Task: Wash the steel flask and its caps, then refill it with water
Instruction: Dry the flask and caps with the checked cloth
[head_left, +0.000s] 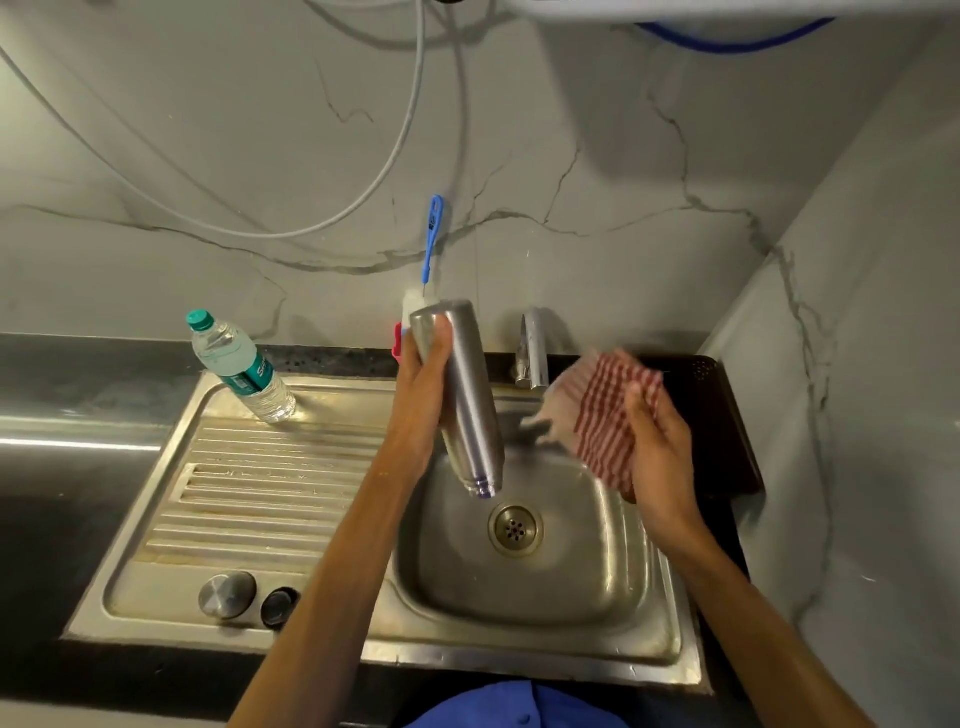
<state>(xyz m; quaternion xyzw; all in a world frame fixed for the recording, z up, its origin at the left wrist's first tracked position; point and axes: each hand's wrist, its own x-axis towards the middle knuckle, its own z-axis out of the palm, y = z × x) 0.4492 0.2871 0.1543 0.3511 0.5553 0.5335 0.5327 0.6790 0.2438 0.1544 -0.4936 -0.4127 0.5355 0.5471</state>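
Head view looks down on a steel sink (670, 613), and all places below are told from that sink. Left hand (423, 384) is curled round the steel flask (465, 400), thumb laid over its body near the base; the flask hangs upside down and tilted above the basin, its open threaded mouth just above and left of the drain (515, 529). Right hand (657, 441), over the basin's right edge, grips a red-and-white checked cloth (605, 415), fingers closed on the bunched fabric; the cloth's loose left end is blurred and stands apart from the flask. Behind the basin stands the tap (534, 348). A blue-handled bottle brush (432, 244) leans against the marble wall behind the sink, its lower part hidden by the flask. On the sink's ribbed drainboard (260, 493), to the left of the basin, a plastic water bottle (240, 366) with a green cap stands at the far corner. At the drainboard's near edge lie the steel cap (227, 594) and, just beside it, the black inner cap (279, 605).
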